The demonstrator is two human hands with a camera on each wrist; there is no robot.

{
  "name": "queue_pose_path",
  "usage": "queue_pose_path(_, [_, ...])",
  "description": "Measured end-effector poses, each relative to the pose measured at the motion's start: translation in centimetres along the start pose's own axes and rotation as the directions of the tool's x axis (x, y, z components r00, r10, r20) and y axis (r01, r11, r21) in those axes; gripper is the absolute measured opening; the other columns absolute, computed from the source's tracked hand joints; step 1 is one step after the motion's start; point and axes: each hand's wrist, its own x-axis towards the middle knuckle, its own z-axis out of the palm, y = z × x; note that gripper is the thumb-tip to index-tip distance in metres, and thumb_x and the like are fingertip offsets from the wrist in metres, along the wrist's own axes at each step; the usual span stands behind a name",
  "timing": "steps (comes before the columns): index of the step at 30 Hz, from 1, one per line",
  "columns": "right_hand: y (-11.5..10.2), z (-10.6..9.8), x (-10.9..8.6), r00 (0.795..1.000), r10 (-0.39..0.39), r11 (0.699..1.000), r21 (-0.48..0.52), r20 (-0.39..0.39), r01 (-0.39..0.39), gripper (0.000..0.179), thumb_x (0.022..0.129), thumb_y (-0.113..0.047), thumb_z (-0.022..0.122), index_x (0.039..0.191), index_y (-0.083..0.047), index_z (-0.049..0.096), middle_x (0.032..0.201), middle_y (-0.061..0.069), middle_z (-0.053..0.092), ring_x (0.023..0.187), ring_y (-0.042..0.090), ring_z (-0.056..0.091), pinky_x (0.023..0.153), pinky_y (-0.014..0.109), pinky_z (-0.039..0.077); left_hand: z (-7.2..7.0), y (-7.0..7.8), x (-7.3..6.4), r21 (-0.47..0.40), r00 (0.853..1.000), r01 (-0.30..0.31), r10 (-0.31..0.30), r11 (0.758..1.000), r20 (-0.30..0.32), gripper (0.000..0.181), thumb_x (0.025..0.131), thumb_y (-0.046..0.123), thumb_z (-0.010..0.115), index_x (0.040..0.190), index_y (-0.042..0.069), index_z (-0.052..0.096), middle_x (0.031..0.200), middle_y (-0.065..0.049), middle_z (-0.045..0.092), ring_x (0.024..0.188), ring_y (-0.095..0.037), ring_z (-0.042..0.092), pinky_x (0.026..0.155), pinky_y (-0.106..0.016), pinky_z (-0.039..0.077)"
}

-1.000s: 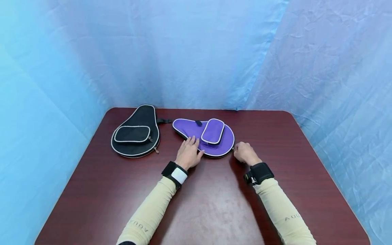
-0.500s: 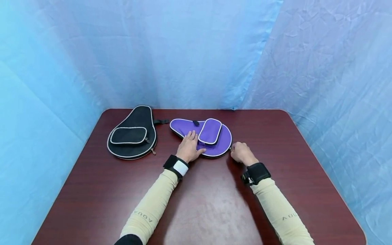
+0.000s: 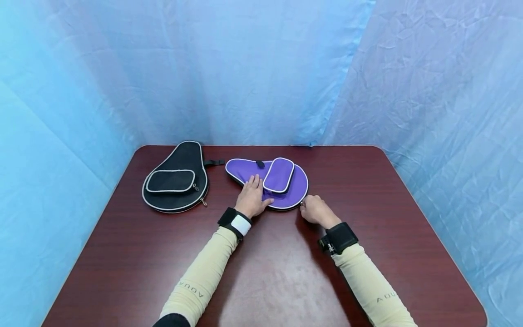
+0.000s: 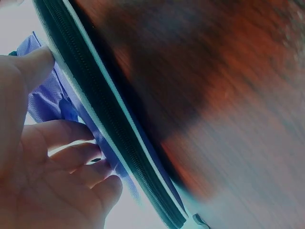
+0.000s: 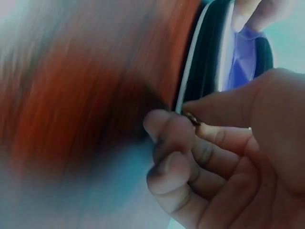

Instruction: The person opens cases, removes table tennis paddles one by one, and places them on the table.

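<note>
A purple paddle case (image 3: pixel 298 185) with white piping and a small raised pocket (image 3: pixel 279 175) lies flat on the table. My left hand (image 3: pixel 250 198) rests on its near side with the fingers extended. In the left wrist view the black zipper band (image 4: pixel 102 102) runs along the case's side, its teeth meshed where visible. At the case's lower right edge is my right hand (image 3: pixel 316 211), fingers curled. Seen from the right wrist, its thumb and index finger pinch a small metal zipper pull (image 5: pixel 192 118) beside the band.
To the left lies a black paddle case (image 3: pixel 187 156) with white piping, a front pocket (image 3: pixel 170 180) and a short strap (image 3: pixel 214 162) pointing toward the purple one. The dark red table (image 3: pixel 122 254) has blue cloth (image 3: pixel 245 72) hanging behind it and at both sides.
My right hand has slid left and slightly nearer along the purple case's rounded edge. The left hand stays on the case, and the head view has shifted a little.
</note>
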Motion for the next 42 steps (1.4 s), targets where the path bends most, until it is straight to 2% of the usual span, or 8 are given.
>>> queue_pose_path(6, [-1.9, 1.0, -0.6, 0.995, -0.102, 0.995, 0.012, -0.018, 0.102, 0.032, 0.090, -0.009, 0.061, 0.060, -0.010, 0.051, 0.063, 0.006, 0.057, 0.066, 0.023, 0.060, 0.064, 0.041, 0.051, 0.3, -0.2, -0.1, 0.001, 1.000, -0.002, 0.002, 1.000, 0.003, 0.080, 0.096, 0.046, 0.060, 0.151, -0.005, 0.033, 0.161, -0.021, 0.025, 0.151, -0.033, 0.018, 0.122, -0.042, 0.019])
queue_pose_path(10, [-3.5, 1.7, -0.8, 0.988, -0.157, 0.988, -0.002, -0.003, 0.157, 0.035, 0.091, -0.010, 0.063, 0.058, -0.009, 0.054, 0.060, 0.004, 0.058, 0.068, 0.026, 0.064, 0.066, 0.043, 0.053, 0.2, -0.2, -0.2, -0.004, 1.000, -0.005, 0.005, 1.000, 0.023, 0.079, 0.097, 0.047, 0.058, 0.151, -0.005, 0.031, 0.162, -0.020, 0.022, 0.152, -0.032, 0.015, 0.123, -0.041, 0.017])
queue_pose_path(15, [-5.7, 2.6, -0.6, 0.981, -0.192, 0.981, -0.011, -0.010, 0.192, 0.029, 0.091, -0.010, 0.064, 0.062, -0.005, 0.061, 0.064, 0.011, 0.065, 0.072, 0.035, 0.068, 0.070, 0.047, 0.054, 0.2, -0.1, -0.2, -0.003, 1.000, -0.018, 0.018, 1.000, 0.024, 0.079, 0.098, 0.046, 0.059, 0.151, -0.006, 0.032, 0.161, -0.021, 0.023, 0.152, -0.033, 0.016, 0.123, -0.041, 0.018])
queue_pose_path(20, [-7.6, 3.5, 0.1, 0.968, -0.245, 0.969, 0.011, -0.063, 0.246, 0.022, 0.090, -0.007, 0.063, 0.069, -0.003, 0.065, 0.066, 0.015, 0.067, 0.073, 0.037, 0.069, 0.068, 0.049, 0.055, 0.3, 0.0, -0.1, 0.004, 1.000, -0.018, 0.018, 1.000, 0.006, 0.079, 0.098, 0.046, 0.058, 0.150, -0.007, 0.033, 0.161, -0.022, 0.024, 0.151, -0.034, 0.017, 0.123, -0.040, 0.018])
queue_pose_path(26, [-7.7, 4.0, 0.3, 0.966, -0.239, 0.969, 0.045, -0.093, 0.244, 0.024, 0.089, -0.006, 0.062, 0.065, -0.006, 0.062, 0.063, 0.011, 0.064, 0.068, 0.033, 0.068, 0.064, 0.046, 0.054, 0.4, -0.1, -0.1, -0.007, 1.000, -0.025, 0.025, 1.000, 0.005, 0.079, 0.098, 0.046, 0.058, 0.150, -0.007, 0.032, 0.161, -0.022, 0.022, 0.152, -0.034, 0.016, 0.123, -0.040, 0.018])
queue_pose_path(32, [-7.6, 3.8, 0.4, 0.970, -0.232, 0.971, 0.052, -0.070, 0.235, 0.020, 0.091, -0.006, 0.061, 0.071, -0.004, 0.062, 0.067, 0.011, 0.064, 0.072, 0.033, 0.068, 0.065, 0.044, 0.054, 0.4, -0.4, -0.1, -0.011, 1.000, -0.021, 0.021, 1.000, 0.001, 0.080, 0.098, 0.047, 0.057, 0.151, -0.006, 0.031, 0.162, -0.021, 0.021, 0.152, -0.033, 0.014, 0.123, -0.041, 0.017])
queue_pose_path(36, [-7.3, 3.8, 0.5, 0.974, -0.219, 0.973, 0.059, -0.065, 0.222, 0.021, 0.091, -0.005, 0.061, 0.069, -0.005, 0.060, 0.065, 0.009, 0.062, 0.069, 0.030, 0.066, 0.063, 0.042, 0.053, 0.6, -0.4, 0.1, -0.032, 1.000, -0.032, 0.032, 0.999, 0.001, 0.079, 0.099, 0.047, 0.056, 0.152, -0.006, 0.029, 0.163, -0.021, 0.018, 0.153, -0.033, 0.011, 0.123, -0.042, 0.014])
queue_pose_path(42, [-7.1, 3.8, 0.6, 0.969, -0.243, 0.968, 0.053, -0.044, 0.245, 0.022, 0.091, -0.006, 0.060, 0.068, -0.007, 0.059, 0.064, 0.006, 0.059, 0.064, 0.025, 0.062, 0.061, 0.040, 0.052, 0.5, -0.9, -0.3, -0.060, 0.999, -0.044, 0.043, 0.997, -0.017, 0.079, 0.100, 0.047, 0.054, 0.152, -0.007, 0.028, 0.163, -0.022, 0.018, 0.152, -0.033, 0.011, 0.123, -0.044, 0.013])
